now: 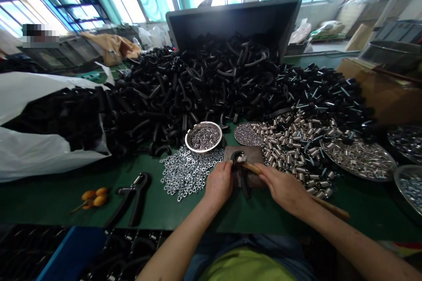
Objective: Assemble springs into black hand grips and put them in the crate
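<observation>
My left hand is closed on a black plastic handle part that lies on a small dark block. My right hand grips a wooden-handled tool, its head resting on the top end of the black part near a metal ring. A heap of silver washers lies just left of my left hand. Behind it stands a round steel bowl of small metal pieces.
A big pile of black handle parts spills from a tipped dark crate. Springs and steel trays lie at the right. One assembled hand grip and small orange fruits rest on the green table. A white bag lies left.
</observation>
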